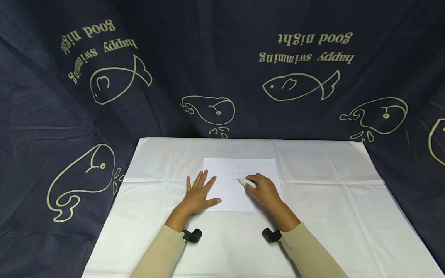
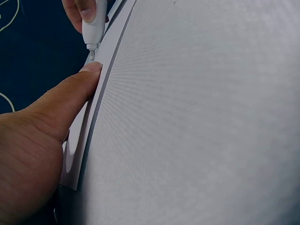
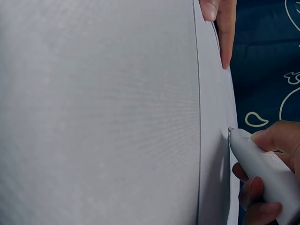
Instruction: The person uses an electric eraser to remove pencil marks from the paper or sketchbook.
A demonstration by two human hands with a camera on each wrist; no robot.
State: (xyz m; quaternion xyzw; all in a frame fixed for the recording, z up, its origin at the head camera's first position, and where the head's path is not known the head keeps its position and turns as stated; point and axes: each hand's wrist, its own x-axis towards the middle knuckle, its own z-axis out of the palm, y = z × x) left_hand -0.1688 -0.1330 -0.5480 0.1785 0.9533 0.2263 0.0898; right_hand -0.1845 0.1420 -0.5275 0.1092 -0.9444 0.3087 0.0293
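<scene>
White pen-shaped tool [image 1: 247, 183], thick-barrelled, narrow-tipped: lay over the paper [image 1: 233, 195], gripped by the right hand [image 1: 266, 191], long axis pointing leftward toward the left hand [image 1: 197, 197], which rested fingers-spread at the sheet's left edge. Paper: white, bore faint lines; tip contact seemed likely, though too small to confirm.
</scene>
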